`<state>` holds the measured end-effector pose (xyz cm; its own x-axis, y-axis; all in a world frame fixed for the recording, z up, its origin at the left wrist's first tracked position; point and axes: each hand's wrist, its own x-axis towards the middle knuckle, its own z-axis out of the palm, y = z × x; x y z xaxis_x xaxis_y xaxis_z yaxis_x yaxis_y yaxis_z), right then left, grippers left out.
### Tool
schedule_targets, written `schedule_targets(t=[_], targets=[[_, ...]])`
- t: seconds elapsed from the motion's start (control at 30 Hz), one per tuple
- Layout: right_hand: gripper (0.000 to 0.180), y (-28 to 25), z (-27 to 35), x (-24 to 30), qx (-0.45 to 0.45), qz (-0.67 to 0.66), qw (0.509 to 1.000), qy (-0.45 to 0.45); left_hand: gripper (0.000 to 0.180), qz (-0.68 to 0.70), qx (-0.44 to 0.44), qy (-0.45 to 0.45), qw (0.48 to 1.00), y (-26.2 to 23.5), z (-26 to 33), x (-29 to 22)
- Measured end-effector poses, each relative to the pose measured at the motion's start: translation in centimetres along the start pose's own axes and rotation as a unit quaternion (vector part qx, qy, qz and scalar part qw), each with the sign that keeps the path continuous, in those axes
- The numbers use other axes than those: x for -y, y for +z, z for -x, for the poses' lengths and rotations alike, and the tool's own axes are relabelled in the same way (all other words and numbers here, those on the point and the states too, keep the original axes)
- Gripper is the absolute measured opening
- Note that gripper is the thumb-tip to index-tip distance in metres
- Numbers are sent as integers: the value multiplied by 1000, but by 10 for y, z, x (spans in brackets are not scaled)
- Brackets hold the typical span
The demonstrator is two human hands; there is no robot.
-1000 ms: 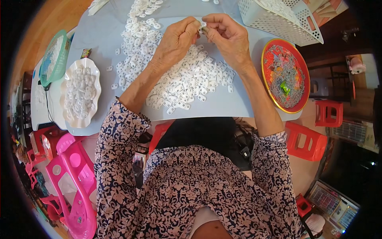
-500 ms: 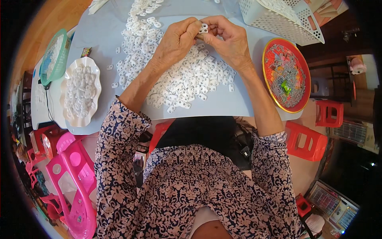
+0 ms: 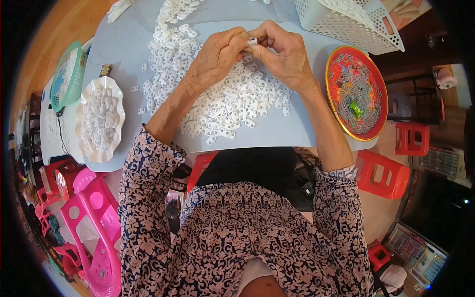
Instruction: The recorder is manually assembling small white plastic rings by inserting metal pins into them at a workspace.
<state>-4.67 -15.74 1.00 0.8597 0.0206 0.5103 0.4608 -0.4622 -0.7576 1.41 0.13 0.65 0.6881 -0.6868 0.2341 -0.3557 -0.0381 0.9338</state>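
Heap of small plastic pieces point(image 3: 222, 99) mid-counter point(image 3: 297, 128), both hands above it, scalloped dish point(image 3: 101, 119) at left edge, mesh basket point(image 3: 67, 74) beyond, round tray point(image 3: 357, 94) right, perforated basket point(image 3: 346, 22) behind.

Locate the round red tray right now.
In the head view the round red tray sits on the person's right at the table's right edge, below the white perforated basket and right of the right hand.
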Motion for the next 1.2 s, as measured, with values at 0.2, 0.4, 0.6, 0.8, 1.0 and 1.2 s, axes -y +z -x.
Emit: schedule_targets(t=[0.2, 0.4, 0.6, 0.8, 1.0, 1.2], targets=[[14, 0, 1, -3, -6, 10, 1000, -7, 35, 11, 22, -13, 1000, -2, -2, -5], [13, -6, -3, -5, 36, -135, 986, 88, 33, 30, -8, 20, 999, -4, -2, 1], [14, -6, 0, -5, -5, -170, 978, 118, 29, 28, 0, 4, 1000, 0, -4, 0], [9, -1, -6, 5, -80, -88, 984, 136, 27, 26, -29, 24, 999, -1, -1, 5], [11, -102, -53, 20, -251, 173, 950, -64, 32, 58, -107, 61, 991, -8, -2, 10], [13, -101, -35, 20, -130, 33, 970, -203, 40, 77, -131, 33, 988, -8, -5, 16]])
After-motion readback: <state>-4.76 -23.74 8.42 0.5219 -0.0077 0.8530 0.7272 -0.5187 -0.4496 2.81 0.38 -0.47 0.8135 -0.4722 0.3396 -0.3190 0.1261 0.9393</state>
